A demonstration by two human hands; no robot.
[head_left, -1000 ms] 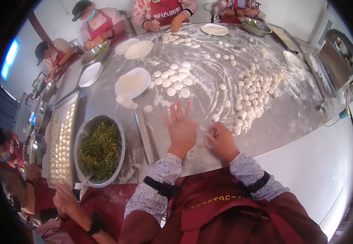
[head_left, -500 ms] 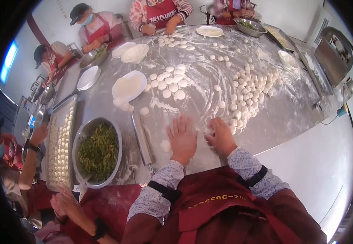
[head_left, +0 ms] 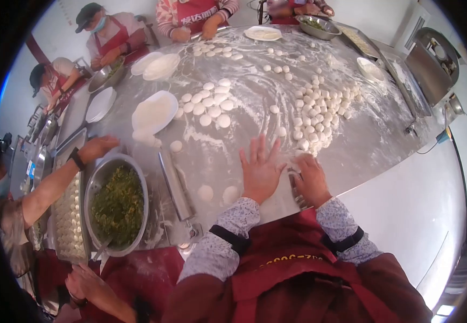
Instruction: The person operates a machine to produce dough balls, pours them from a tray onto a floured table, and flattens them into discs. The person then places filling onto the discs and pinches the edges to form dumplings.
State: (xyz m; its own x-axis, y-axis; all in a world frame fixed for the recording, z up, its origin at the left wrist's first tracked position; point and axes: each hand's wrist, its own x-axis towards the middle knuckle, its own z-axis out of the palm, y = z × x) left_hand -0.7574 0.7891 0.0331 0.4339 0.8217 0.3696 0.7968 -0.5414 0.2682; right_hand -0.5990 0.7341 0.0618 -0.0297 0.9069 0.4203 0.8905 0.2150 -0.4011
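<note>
My left hand [head_left: 261,175] lies palm down on the floured steel table, its fingers spread; anything under the palm is hidden. Close beside it on the right, my right hand [head_left: 311,182] rests low over the table with its fingers curled inward. What those fingers hold, if anything, is out of sight. Left of my left hand lie two flattened dough discs, one nearer [head_left: 231,194] and one farther off [head_left: 205,192]. Beyond my right hand spreads a heap of small dough balls [head_left: 319,118]. A metal rolling pin [head_left: 175,185] lies farther left.
A steel bowl of green filling [head_left: 117,207] stands at left, beside a tray of shaped pieces [head_left: 69,229]. A co-worker's arm [head_left: 55,185] reaches over that tray. Ahead are a white plate [head_left: 155,114] and round dough pieces [head_left: 206,103]. Other people work along the far side.
My left hand has moved right, closer to my right hand, uncovering a second flattened dough disc. The co-worker's arm at left now stretches toward the filling bowl. The whole view has shifted slightly.
</note>
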